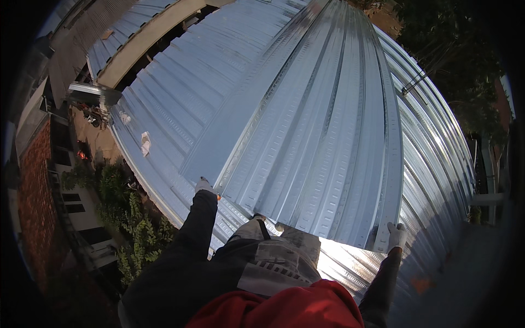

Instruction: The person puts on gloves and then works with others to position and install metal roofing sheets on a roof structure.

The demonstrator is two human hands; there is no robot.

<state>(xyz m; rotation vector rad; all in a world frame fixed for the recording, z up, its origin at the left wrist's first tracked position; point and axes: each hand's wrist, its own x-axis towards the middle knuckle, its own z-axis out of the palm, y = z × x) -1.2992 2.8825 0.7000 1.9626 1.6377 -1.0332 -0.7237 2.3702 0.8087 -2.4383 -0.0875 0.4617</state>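
A long corrugated metal sheet point(322, 136) stretches away from me over a roof of similar ribbed panels point(180, 93). My left hand point(205, 187), in a pale glove, grips the sheet's near left corner; a small orange spot shows beside it. At the near right corner, my right hand point(396, 236), also gloved, holds the edge with fingers curled round it. My dark sleeves, red top and legs fill the bottom, with my shoes partly hidden under the sheet's edge.
A pale beam point(128, 54) crosses the upper left. Beyond the roof's left edge lie bushes point(136, 246), a paved yard and a building with a reddish tiled roof point(35, 197). Dark trees point(459, 65) stand at right. White scraps point(145, 144) lie on the left panels.
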